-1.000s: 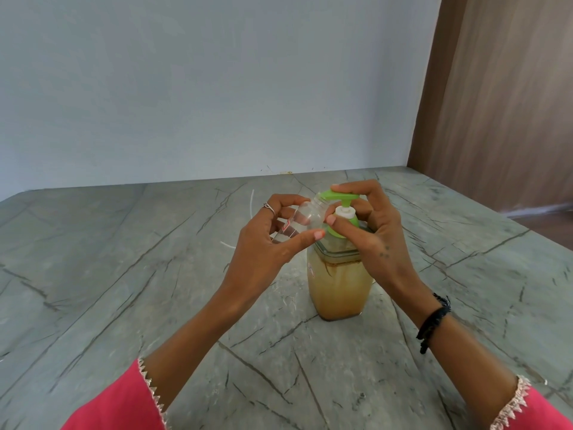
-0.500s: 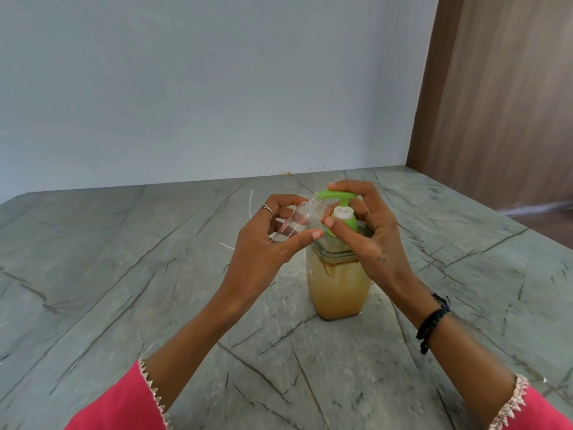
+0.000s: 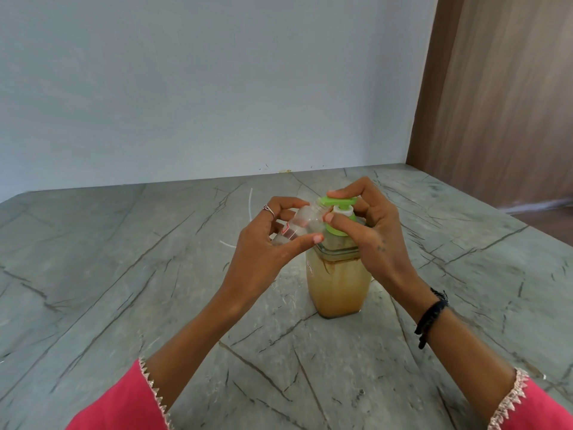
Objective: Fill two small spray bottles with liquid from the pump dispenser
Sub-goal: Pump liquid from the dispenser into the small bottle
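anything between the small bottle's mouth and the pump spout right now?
Nothing visible. The left hand holds the small spray bottle tilted, its open mouth right at the tip of the green pump spout. The right hand grips the pump head, index finger on top, thumb below beside the bottle's neck, not across the opening.

Filling shot: bottle at pump spout, both hands engaged.
Left hand (image 3: 263,243) grips tilted clear spray bottle (image 3: 299,223), mouth at green pump head (image 3: 339,202). Right hand (image 3: 372,231) fingers on the pump head, thumb at its collar. Dispenser (image 3: 338,283) stands on grey tabletop (image 3: 124,274).
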`<state>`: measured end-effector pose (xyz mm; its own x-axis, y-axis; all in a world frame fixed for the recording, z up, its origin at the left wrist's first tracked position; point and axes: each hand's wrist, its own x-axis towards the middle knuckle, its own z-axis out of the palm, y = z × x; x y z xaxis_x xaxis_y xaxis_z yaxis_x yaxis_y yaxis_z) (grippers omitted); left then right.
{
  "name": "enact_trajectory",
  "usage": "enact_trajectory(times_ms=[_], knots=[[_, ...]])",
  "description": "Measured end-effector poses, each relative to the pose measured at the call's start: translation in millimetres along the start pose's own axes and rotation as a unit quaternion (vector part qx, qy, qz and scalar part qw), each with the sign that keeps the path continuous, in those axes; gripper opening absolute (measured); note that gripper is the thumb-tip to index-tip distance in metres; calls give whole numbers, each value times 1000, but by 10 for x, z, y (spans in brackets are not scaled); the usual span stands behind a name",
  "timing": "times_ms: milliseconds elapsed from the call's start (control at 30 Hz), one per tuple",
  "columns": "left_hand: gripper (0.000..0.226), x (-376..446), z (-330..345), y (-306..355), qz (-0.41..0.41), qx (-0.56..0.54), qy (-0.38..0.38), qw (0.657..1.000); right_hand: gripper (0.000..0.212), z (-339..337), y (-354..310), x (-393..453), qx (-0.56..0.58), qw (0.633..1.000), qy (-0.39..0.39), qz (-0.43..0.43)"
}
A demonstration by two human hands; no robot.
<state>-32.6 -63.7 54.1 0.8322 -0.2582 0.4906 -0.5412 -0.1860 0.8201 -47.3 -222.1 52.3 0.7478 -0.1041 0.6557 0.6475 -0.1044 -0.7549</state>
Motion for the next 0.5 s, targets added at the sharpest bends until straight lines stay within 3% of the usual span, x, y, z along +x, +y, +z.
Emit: enact_trajectory(times_ms=[300,500], knots=[[40,1,4,30,0,-8,5,1000,33,-5,17,-14,-31,999,-16,-39],[40,6,0,40,7,-4,10,1000,33,-6,4,-18,-17,999,-19,-32]])
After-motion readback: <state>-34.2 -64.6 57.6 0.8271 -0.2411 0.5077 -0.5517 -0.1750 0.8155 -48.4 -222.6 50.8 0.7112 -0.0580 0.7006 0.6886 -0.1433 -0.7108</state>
